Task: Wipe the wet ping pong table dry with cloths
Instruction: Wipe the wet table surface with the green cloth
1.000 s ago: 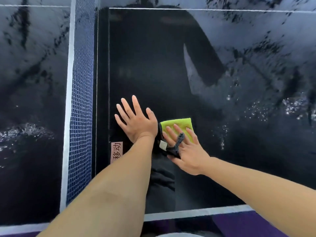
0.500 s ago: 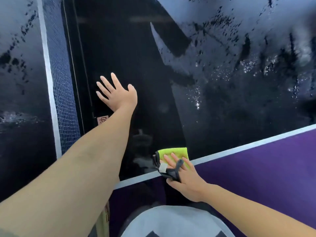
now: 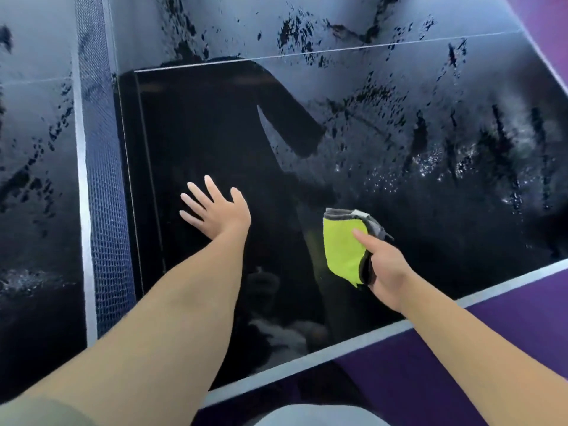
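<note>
The dark ping pong table (image 3: 399,210) fills the view, with a wiped black patch near the net and water streaks and droplets to the right and far side. My left hand (image 3: 219,210) lies flat on the wiped patch, fingers spread. My right hand (image 3: 385,267) holds a folded yellow-green cloth (image 3: 342,247) with a grey edge lifted off the table, thumb on its front face and fingers behind it.
The blue net (image 3: 104,195) with its white top band runs along the left. The table's white near edge line (image 3: 353,345) crosses the lower right, with purple floor (image 3: 491,348) beyond it. A white centre line (image 3: 338,52) runs across the far part.
My right hand dragged the cloth from beside my left hand back to the near edge, then lifted it off the table and turned it upright. My left hand stayed flat on the table.
</note>
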`<state>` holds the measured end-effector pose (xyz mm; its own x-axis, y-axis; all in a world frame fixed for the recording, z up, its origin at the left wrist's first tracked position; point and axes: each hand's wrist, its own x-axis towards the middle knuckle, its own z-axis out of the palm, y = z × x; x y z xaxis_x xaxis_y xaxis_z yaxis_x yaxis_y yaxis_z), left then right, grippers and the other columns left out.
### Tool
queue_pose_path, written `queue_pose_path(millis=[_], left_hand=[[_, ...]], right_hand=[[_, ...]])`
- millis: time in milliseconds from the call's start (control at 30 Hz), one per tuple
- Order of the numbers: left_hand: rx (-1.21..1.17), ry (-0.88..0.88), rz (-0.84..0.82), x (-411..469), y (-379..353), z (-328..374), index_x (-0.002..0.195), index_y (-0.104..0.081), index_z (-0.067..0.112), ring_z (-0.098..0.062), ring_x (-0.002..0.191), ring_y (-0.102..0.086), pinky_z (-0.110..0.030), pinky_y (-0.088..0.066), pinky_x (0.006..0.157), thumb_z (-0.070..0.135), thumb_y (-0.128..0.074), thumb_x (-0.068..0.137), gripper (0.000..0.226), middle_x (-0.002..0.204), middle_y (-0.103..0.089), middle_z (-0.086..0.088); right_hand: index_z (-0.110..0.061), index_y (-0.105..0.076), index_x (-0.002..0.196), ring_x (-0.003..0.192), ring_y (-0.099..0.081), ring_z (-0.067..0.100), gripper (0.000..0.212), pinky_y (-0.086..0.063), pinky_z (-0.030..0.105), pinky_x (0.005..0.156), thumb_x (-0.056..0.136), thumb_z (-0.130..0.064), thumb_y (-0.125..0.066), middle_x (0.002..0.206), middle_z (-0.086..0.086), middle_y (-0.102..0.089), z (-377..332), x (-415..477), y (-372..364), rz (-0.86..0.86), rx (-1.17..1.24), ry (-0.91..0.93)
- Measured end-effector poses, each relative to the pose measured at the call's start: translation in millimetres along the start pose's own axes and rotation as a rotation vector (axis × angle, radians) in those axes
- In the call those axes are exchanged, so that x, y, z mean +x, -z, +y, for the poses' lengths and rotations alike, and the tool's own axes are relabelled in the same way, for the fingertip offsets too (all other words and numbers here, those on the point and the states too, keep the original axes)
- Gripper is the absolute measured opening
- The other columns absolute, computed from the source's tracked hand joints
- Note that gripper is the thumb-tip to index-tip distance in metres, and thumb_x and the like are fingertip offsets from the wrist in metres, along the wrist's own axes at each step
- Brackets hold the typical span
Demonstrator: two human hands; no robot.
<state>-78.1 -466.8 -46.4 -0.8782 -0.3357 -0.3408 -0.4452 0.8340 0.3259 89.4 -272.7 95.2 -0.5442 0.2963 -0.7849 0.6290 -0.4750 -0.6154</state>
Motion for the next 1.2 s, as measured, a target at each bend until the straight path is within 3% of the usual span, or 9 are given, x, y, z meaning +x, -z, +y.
queue_pose_path(millis=[100, 200, 267, 333, 400, 500, 667, 800, 1200], left_hand=[[0.091, 0.022, 0.05, 2, -12, 2, 0.162, -0.002, 0.029, -0.033, 0.155, 0.008, -0.06, 0.004, 0.122, 0.057, -0.018, 0.1, 0.07, 0.169, 0.005, -0.008], [0.113, 0.036, 0.084, 6, -18, 3, 0.161, -0.002, 0.03, -0.033, 0.155, 0.007, -0.06, 0.003, 0.122, 0.057, -0.02, 0.099, 0.07, 0.17, 0.004, -0.007], [0.136, 0.045, 0.104, 6, -20, 3, 0.161, -0.002, 0.031, -0.032, 0.155, 0.006, -0.059, 0.002, 0.122, 0.057, -0.021, 0.099, 0.07, 0.17, 0.003, -0.007], [0.157, 0.054, 0.125, 7, -23, 4, 0.161, -0.003, 0.031, -0.032, 0.155, 0.004, -0.058, 0.0, 0.123, 0.057, -0.024, 0.099, 0.07, 0.17, 0.001, -0.007], [0.18, 0.067, 0.142, 9, -27, 4, 0.161, -0.005, 0.031, -0.032, 0.155, 0.001, -0.058, -0.003, 0.123, 0.056, -0.023, 0.098, 0.07, 0.169, -0.002, -0.007], [0.194, 0.076, 0.191, 12, -32, 2, 0.161, -0.013, 0.03, -0.033, 0.154, -0.006, -0.059, -0.008, 0.122, 0.057, -0.024, 0.094, 0.073, 0.168, -0.011, -0.008], [0.213, 0.066, 0.216, 12, -35, 1, 0.16, -0.018, 0.028, -0.034, 0.154, -0.01, -0.061, -0.012, 0.121, 0.057, -0.024, 0.092, 0.074, 0.167, -0.016, -0.009], [0.22, 0.069, 0.236, 16, -38, 1, 0.16, -0.021, 0.027, -0.035, 0.154, -0.012, -0.062, -0.013, 0.121, 0.056, -0.027, 0.092, 0.074, 0.167, -0.018, -0.01], [0.235, 0.084, 0.199, 15, -35, 3, 0.161, -0.012, 0.031, -0.032, 0.155, -0.006, -0.06, -0.009, 0.122, 0.058, -0.023, 0.094, 0.073, 0.168, -0.01, -0.007]], right_hand=[[-0.029, -0.067, 0.111, 0.111, -0.066, 0.017, 0.022, -0.053, 0.038, 0.096, 0.105, -0.021, -0.047, 0.116, -0.006, -0.071, -42, 43, -19, 0.032, -0.069, 0.188], [-0.031, -0.066, 0.106, 0.094, -0.062, 0.002, 0.018, -0.051, 0.02, 0.085, 0.104, -0.024, -0.049, 0.099, -0.019, -0.066, -84, 98, -45, 0.099, -0.221, 0.429], [-0.022, -0.067, 0.114, 0.083, -0.059, 0.009, 0.026, -0.05, 0.029, 0.081, 0.098, -0.037, -0.053, 0.087, -0.014, -0.062, -104, 147, -61, 0.181, -0.438, 0.598], [-0.012, -0.066, 0.116, 0.103, -0.059, 0.025, 0.031, -0.045, 0.036, 0.094, 0.096, -0.033, -0.055, 0.1, 0.0, -0.063, -119, 201, -79, 0.21, -0.782, 0.735], [-0.013, -0.055, 0.136, 0.136, -0.043, 0.028, 0.04, -0.031, 0.036, 0.109, 0.101, -0.032, -0.05, 0.136, 0.007, -0.055, -125, 250, -98, 0.161, -1.136, 0.705], [-0.024, 0.0, 0.161, 0.153, 0.014, 0.016, 0.068, 0.004, 0.041, 0.122, 0.103, -0.051, -0.025, 0.168, -0.003, 0.007, -135, 300, -129, 0.201, -1.513, 0.53], [-0.027, 0.007, 0.16, 0.153, 0.018, 0.016, 0.069, 0.008, 0.042, 0.123, 0.103, -0.053, -0.021, 0.167, -0.006, 0.016, -203, 349, -189, 0.147, -1.573, 0.507], [-0.028, 0.011, 0.159, 0.153, 0.018, 0.018, 0.07, 0.008, 0.046, 0.123, 0.103, -0.054, -0.022, 0.167, -0.003, 0.018, -232, 381, -219, 0.016, -1.76, 0.655], [-0.031, 0.009, 0.159, 0.152, 0.019, 0.012, 0.073, 0.01, 0.042, 0.122, 0.099, -0.06, -0.022, 0.167, -0.008, 0.013, -165, 330, -179, -0.349, -1.961, 1.043]])
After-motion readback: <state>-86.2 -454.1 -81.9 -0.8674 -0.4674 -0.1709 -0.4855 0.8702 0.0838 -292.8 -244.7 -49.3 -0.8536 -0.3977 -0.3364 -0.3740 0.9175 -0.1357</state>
